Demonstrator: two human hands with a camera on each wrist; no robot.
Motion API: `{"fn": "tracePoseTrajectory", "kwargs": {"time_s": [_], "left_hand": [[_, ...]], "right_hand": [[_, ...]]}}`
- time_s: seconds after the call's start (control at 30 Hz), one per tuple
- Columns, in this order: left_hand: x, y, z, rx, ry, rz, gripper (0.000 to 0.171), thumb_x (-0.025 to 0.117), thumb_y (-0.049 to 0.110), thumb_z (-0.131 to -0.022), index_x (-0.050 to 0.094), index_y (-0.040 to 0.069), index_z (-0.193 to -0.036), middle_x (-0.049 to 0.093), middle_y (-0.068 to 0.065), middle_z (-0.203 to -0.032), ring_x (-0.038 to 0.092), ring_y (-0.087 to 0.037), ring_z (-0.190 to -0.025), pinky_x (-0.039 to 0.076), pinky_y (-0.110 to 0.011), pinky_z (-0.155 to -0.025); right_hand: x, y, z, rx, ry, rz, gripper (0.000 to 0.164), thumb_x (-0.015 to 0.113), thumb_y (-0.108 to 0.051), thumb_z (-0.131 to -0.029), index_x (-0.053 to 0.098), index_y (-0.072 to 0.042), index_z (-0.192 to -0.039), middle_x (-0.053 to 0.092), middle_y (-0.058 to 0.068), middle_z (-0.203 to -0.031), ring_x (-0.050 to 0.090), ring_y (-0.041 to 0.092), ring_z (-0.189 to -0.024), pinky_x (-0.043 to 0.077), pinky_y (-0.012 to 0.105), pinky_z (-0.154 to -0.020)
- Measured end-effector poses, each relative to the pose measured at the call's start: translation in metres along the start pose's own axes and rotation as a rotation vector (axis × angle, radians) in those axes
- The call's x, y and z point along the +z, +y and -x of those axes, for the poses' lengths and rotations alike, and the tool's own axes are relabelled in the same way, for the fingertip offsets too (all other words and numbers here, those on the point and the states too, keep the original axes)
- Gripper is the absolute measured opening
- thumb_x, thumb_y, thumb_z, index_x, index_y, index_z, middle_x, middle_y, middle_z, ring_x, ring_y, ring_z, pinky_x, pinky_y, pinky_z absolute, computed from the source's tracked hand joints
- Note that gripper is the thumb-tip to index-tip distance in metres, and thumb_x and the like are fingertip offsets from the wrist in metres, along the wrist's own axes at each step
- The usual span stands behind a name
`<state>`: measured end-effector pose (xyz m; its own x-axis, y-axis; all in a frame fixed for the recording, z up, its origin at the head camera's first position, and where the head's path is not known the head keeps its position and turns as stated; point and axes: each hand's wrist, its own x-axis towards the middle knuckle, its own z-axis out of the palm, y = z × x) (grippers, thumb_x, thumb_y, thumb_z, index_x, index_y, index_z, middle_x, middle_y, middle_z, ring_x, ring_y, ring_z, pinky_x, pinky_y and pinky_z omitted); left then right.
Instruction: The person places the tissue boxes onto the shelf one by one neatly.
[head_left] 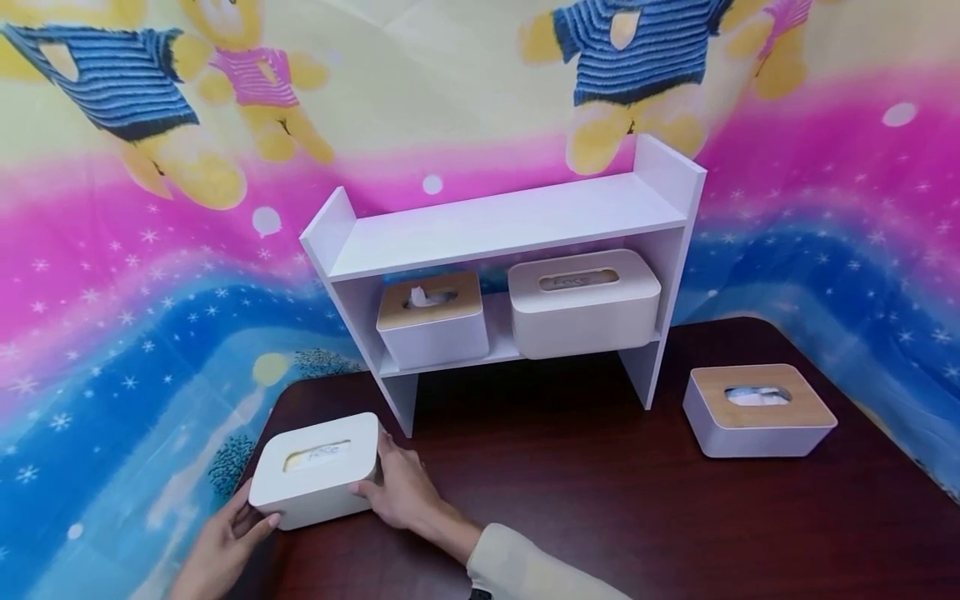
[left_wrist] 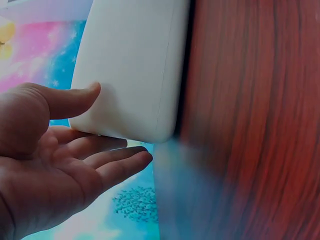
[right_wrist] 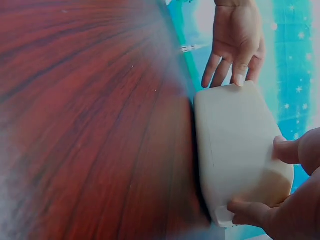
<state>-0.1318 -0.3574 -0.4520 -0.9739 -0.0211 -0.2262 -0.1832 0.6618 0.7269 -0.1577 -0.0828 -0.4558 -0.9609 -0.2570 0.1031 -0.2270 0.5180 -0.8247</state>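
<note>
A cream tissue box (head_left: 318,471) with an oval slot and handwriting in it is at the left of the dark wooden table (head_left: 540,517). Its left end is held by my left hand (head_left: 225,542), thumb on the front side and index finger at the end; the other fingers spread outward in the left wrist view. My right hand (head_left: 405,483) grips the opposite end, with the thumb on the front and fingertips behind the corner. From the right wrist, the box's long side (right_wrist: 240,145) shows between both hands, its lower edge close along the tabletop.
A white two-tier shelf (head_left: 510,225) stands at the back. On its lower board are a small wood-topped tissue box (head_left: 431,321) and a larger cream one (head_left: 585,308). Another wood-topped tissue box (head_left: 761,412) sits at the table's right. Behind hangs a printed cloth (head_left: 465,100).
</note>
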Motion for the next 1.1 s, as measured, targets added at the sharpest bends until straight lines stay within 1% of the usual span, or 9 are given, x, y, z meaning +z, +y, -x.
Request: {"fn": "tracePoseTrajectory", "kwargs": {"time_s": [0.17, 0.43, 0.53, 0.6, 0.73, 0.9, 0.93, 1.0, 1.1], "left_hand": [[0.005, 0.010, 0.006, -0.035, 0.047, -0.061, 0.079, 0.062, 0.021, -0.111, 0.014, -0.003, -0.170, 0.031, -0.037, -0.167, 0.045, -0.048, -0.148, 0.064, -0.038, -0.099], [0.012, 0.027, 0.023, -0.024, 0.110, -0.023, 0.078, 0.071, 0.024, -0.106, 0.028, 0.004, -0.168, 0.031, -0.025, -0.170, 0.049, -0.040, -0.143, 0.065, -0.034, -0.092], [0.016, 0.036, 0.030, 0.008, 0.126, -0.023, 0.077, 0.074, 0.025, -0.104, 0.033, 0.004, -0.166, 0.036, -0.022, -0.168, 0.051, -0.035, -0.140, 0.066, -0.033, -0.090], [0.019, 0.043, 0.034, 0.035, 0.129, -0.032, 0.076, 0.075, 0.025, -0.103, 0.036, 0.004, -0.165, 0.040, -0.021, -0.165, 0.052, -0.033, -0.139, 0.066, -0.033, -0.089], [0.026, 0.060, 0.038, 0.064, 0.101, -0.043, 0.072, 0.074, 0.022, -0.104, 0.038, 0.005, -0.164, 0.045, -0.020, -0.162, 0.052, -0.034, -0.142, 0.066, -0.033, -0.089], [0.038, 0.075, 0.041, 0.104, 0.090, -0.033, 0.069, 0.074, 0.018, -0.104, 0.041, 0.006, -0.163, 0.048, -0.020, -0.161, 0.054, -0.034, -0.141, 0.066, -0.033, -0.089], [0.040, 0.077, 0.041, 0.108, 0.088, -0.022, 0.069, 0.074, 0.017, -0.103, 0.041, 0.006, -0.163, 0.048, -0.021, -0.161, 0.055, -0.033, -0.141, 0.066, -0.033, -0.090], [0.046, 0.081, 0.042, 0.118, 0.089, 0.004, 0.068, 0.074, 0.016, -0.103, 0.042, 0.006, -0.162, 0.050, -0.021, -0.159, 0.058, -0.032, -0.139, 0.066, -0.033, -0.090], [0.055, 0.087, 0.043, 0.136, 0.087, 0.035, 0.068, 0.075, 0.015, -0.102, 0.044, 0.007, -0.162, 0.052, -0.022, -0.158, 0.060, -0.031, -0.137, 0.065, -0.032, -0.090]], "right_hand": [[-0.009, 0.003, 0.009, 0.011, 0.009, -0.024, 0.087, 0.083, -0.035, -0.096, 0.042, 0.005, -0.161, 0.054, 0.017, -0.162, 0.057, 0.026, -0.145, 0.052, 0.041, -0.117], [-0.029, 0.010, 0.025, -0.022, 0.023, -0.070, 0.084, 0.083, -0.035, -0.095, 0.046, 0.004, -0.159, 0.057, 0.019, -0.157, 0.062, 0.020, -0.139, 0.056, 0.042, -0.112], [-0.039, 0.016, 0.031, -0.048, 0.038, -0.093, 0.081, 0.084, -0.033, -0.095, 0.049, 0.001, -0.159, 0.064, 0.020, -0.150, 0.070, 0.009, -0.110, 0.059, 0.032, -0.099], [-0.047, 0.021, 0.036, -0.062, 0.049, -0.124, 0.081, 0.084, -0.032, -0.094, 0.049, 0.002, -0.158, 0.067, 0.023, -0.145, 0.065, 0.004, -0.083, 0.057, 0.024, -0.085], [-0.064, 0.029, 0.046, -0.066, 0.077, -0.150, 0.083, 0.085, -0.033, -0.093, 0.048, 0.005, -0.157, 0.071, 0.024, -0.137, 0.051, -0.001, -0.064, 0.049, 0.017, -0.067], [-0.085, 0.035, 0.057, -0.065, 0.109, -0.145, 0.083, 0.084, -0.036, -0.094, 0.047, 0.004, -0.157, 0.062, 0.021, -0.151, 0.065, 0.005, -0.084, 0.056, 0.022, -0.078], [-0.089, 0.036, 0.059, -0.068, 0.114, -0.143, 0.082, 0.083, -0.036, -0.095, 0.047, 0.004, -0.157, 0.059, 0.021, -0.154, 0.068, 0.006, -0.098, 0.059, 0.025, -0.085], [-0.096, 0.038, 0.063, -0.073, 0.125, -0.134, 0.081, 0.082, -0.036, -0.096, 0.047, 0.003, -0.157, 0.054, 0.019, -0.158, 0.065, 0.009, -0.118, 0.060, 0.031, -0.096], [-0.106, 0.042, 0.071, -0.080, 0.140, -0.137, 0.079, 0.082, -0.033, -0.096, 0.047, 0.004, -0.157, 0.053, 0.020, -0.159, 0.063, 0.016, -0.129, 0.060, 0.037, -0.101]]}}
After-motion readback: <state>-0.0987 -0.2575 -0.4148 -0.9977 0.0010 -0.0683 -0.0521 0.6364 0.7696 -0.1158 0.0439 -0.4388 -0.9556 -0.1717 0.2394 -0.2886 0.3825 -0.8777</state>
